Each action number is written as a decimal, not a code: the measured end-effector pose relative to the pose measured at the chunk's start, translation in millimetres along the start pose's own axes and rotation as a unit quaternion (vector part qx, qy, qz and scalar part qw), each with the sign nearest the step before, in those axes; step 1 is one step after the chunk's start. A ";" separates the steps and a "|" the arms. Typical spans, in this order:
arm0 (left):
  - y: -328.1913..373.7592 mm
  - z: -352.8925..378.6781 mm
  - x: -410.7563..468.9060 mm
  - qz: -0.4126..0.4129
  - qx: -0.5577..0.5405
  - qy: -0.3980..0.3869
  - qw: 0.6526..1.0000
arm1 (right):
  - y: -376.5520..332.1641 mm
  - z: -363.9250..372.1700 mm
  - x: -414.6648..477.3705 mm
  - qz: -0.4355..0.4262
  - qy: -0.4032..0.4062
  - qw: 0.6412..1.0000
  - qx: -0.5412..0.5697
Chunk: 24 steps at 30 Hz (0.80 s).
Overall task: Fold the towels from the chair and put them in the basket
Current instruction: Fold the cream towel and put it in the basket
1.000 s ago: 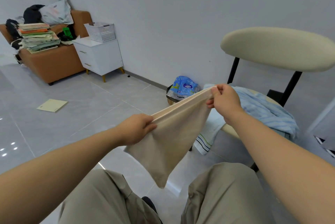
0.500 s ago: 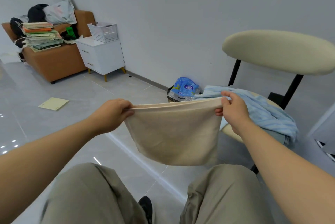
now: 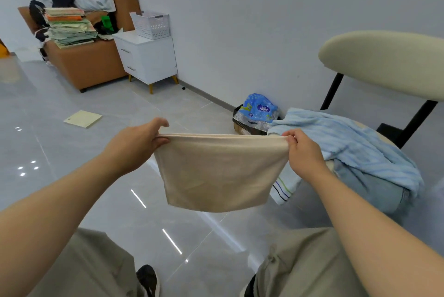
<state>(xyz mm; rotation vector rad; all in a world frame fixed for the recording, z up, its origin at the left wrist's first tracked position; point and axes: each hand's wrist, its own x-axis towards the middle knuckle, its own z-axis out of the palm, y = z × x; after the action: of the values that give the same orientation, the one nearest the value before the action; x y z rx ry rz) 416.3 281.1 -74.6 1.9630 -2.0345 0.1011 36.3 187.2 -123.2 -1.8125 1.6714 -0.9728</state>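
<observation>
A beige towel (image 3: 218, 171) hangs doubled over in the air above my knees, its top edge stretched level. My left hand (image 3: 138, 144) pinches the left top corner and my right hand (image 3: 304, 152) pinches the right one. Behind it, a light blue striped towel (image 3: 355, 145) lies bunched on the seat of the chair (image 3: 384, 63), over a grey-blue one (image 3: 374, 191). A white towel with coloured stripes (image 3: 284, 188) dangles off the seat's front. The white perforated basket (image 3: 151, 24) stands far off on a white nightstand (image 3: 147, 56).
A brown sofa (image 3: 89, 63) at the back left carries a stack of books and bags. A blue packet (image 3: 258, 109) sits in a dark box by the wall. A pale yellow board (image 3: 83, 119) lies on the glossy grey tiles.
My hands moved apart and levelled out, so the beige towel went from a slanted, pointed hang to a taut, even rectangle. The view shifted slightly.
</observation>
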 end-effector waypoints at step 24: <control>-28.5 49.0 29.4 -0.241 -0.384 -0.071 0.889 | 8.7 39.1 7.1 0.062 -0.150 0.987 0.004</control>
<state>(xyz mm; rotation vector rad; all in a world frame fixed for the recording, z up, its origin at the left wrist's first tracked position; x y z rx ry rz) 435.6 238.2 -117.8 1.8645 -1.2649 -0.8437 60.9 174.7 -153.2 -1.7277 1.5669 -0.6174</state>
